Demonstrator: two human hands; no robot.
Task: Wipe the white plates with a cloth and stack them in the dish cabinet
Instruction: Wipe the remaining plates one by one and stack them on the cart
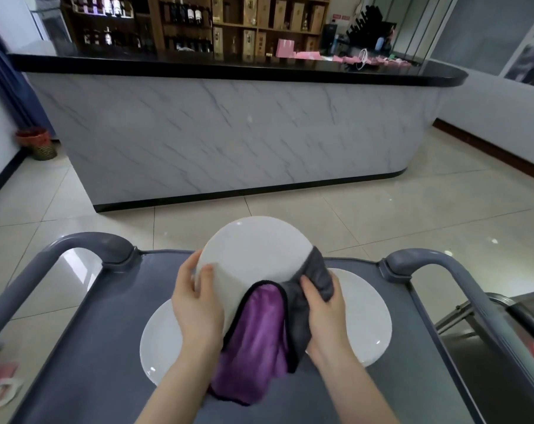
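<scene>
Two white plates (366, 316) lie flat at the middle of the cart (100, 347). Above them, the left hand (195, 304) grips a third plate (253, 255) by its left rim; the right hand (324, 313) pinches the cloth (259, 332) round its right rim.

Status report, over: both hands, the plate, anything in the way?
Left hand grips raised white plate by rim. Right hand holds cloth against its lower edge. Two more plates lie on cart beneath.

marble-fronted bar counter (229, 130) (black top) on pale floor tiles (443, 209), bottle shelves (180, 22) behind.
</scene>
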